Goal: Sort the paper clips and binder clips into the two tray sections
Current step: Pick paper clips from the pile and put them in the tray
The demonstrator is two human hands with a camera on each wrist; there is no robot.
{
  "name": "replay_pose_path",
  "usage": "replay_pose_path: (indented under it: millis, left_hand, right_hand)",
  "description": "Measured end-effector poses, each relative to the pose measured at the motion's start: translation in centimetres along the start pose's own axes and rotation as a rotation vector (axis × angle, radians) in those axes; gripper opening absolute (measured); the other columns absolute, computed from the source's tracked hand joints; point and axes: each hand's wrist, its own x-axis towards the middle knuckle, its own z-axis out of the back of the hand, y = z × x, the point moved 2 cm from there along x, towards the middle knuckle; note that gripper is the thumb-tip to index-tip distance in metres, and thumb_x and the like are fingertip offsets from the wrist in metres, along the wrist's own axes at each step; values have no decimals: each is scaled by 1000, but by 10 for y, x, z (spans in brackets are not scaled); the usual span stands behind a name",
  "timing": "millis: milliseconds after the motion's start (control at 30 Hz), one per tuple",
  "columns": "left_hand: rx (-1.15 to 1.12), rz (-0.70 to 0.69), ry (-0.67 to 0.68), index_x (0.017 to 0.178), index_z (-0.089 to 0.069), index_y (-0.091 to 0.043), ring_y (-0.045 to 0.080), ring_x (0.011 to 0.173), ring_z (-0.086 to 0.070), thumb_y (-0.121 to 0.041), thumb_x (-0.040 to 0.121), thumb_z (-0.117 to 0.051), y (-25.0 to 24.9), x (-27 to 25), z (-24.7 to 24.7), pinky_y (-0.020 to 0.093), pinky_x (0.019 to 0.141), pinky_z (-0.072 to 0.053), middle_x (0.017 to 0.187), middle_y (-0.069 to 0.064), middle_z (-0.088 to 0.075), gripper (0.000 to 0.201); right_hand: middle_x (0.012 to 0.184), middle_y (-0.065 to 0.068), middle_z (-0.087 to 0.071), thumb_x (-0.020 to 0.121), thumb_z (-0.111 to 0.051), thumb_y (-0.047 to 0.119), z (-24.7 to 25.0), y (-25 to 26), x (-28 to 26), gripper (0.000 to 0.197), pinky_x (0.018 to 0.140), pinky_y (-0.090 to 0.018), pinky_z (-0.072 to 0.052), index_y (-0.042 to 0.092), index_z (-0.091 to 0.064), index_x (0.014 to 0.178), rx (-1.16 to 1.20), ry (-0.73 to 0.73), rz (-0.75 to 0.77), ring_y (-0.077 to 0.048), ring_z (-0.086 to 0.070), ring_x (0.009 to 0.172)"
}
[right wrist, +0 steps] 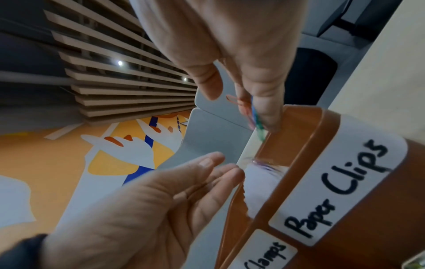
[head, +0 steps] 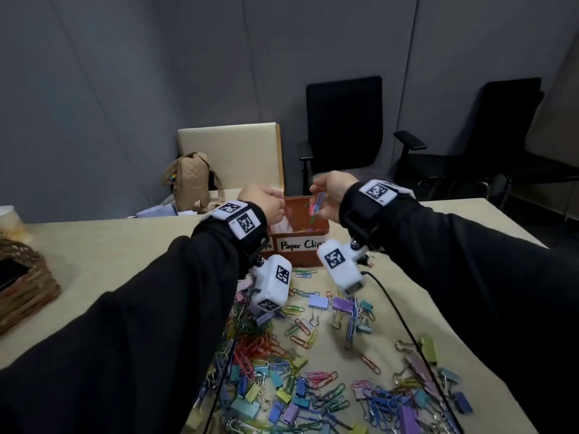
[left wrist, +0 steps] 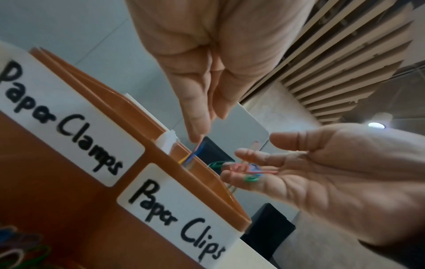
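Note:
The orange tray stands mid-table, its sections labelled "Paper Clamps" and "Paper Clips". Both hands hover over the Paper Clips section. My right hand is tipped with straight fingers, and several coloured paper clips lie on them, sliding off. My left hand points straight down beside the white divider; a few clips drop from below its fingertips. Some paper clips lie inside that section. A mixed heap of paper clips and binder clips covers the near table.
A woven basket and a paper cup sit at the table's left edge. A beige bag stands behind the tray. A black cable runs across the heap on the right. Black chairs stand beyond the table.

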Motion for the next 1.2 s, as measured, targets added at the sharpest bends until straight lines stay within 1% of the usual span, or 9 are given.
replay_pose_path:
  millis: [67, 133, 267, 367, 533, 633, 833, 1033, 1200]
  left_hand:
    - [67, -39, 28, 103, -61, -2, 18, 57, -53, 7, 93, -48, 5, -3, -2, 20, 51, -47, 71, 11, -55, 19]
    - [205, -119, 98, 87, -65, -6, 22, 63, -61, 0, 90, -58, 14, -9, 0, 24, 52, -52, 75, 13, -63, 10]
    - [518, -242, 200, 71, -70, -17, 13, 53, -59, -11, 83, -71, 34, -27, 7, 22, 47, -47, 59, -1, -64, 14]
    - [781, -299, 344, 83, -75, -23, 8, 66, -63, -19, 80, -76, 50, -39, 2, 20, 62, -49, 70, -10, -67, 5]
    - [1175, -436, 604, 119, -66, -26, 12, 94, -61, -20, 85, -66, 73, -54, -23, 22, 81, -47, 108, -5, -65, 35]
    - [1288, -476, 685, 117, -66, -24, 21, 99, -62, -19, 85, -66, 79, -55, -36, 28, 83, -50, 109, 1, -66, 33]
    - [1300, -462, 664, 99, -70, -18, 21, 90, -64, -27, 81, -70, 83, -55, -36, 29, 76, -52, 97, 2, -68, 20]
    - [1286, -478, 561, 84, -69, -19, 20, 88, -58, -43, 71, -76, 82, -48, -27, 35, 77, -53, 99, 0, -56, 28]
    - [1318, -405, 533, 83, -69, -15, 20, 81, -63, -47, 72, -73, 75, -45, -30, 34, 69, -54, 87, 3, -68, 34]
  right_hand:
    - [67, -1, -34, 99, -38, 16, 2, -1, 3, 29, 81, -30, -50, 16, -44, 70, -80, 0, -12, -5, -42, 64]
    - [68, 0, -42, 96, -43, 18, 7, -2, -3, 24, 66, -30, -44, 15, -53, 75, -242, 4, 13, -10, -41, 56]
    - [75, -5, -63, 92, -49, 1, 24, -6, -29, 19, 61, -27, -50, 10, -63, 82, -490, 58, 224, -14, -55, 57]
    - [67, -5, -66, 85, -59, -5, 46, -18, -46, 16, 49, -24, -50, 9, -66, 82, -841, 176, 264, -17, -58, 54]
    - [94, 1, -66, 78, -71, 2, 70, -53, -58, 37, 61, -19, -43, 26, -68, 105, -1640, 425, 200, -10, -54, 72]
    - [104, 6, -61, 79, -68, 4, 71, -68, -59, 51, 71, -22, -40, 34, -61, 120, -1960, 542, 295, -12, -49, 81]
    - [108, 3, -63, 81, -66, 7, 71, -75, -56, 52, 79, -27, -46, 35, -58, 124, -1996, 625, 346, -15, -54, 88]
    - [102, 6, -61, 82, -68, 28, 79, -74, -58, 31, 79, -27, -47, 31, -64, 112, -1888, 604, 414, -13, -52, 85]
    - [100, 9, -60, 70, -73, 56, 81, -77, -64, 45, 82, -36, -51, 35, -60, 108, -1902, 556, 351, -14, -56, 90]
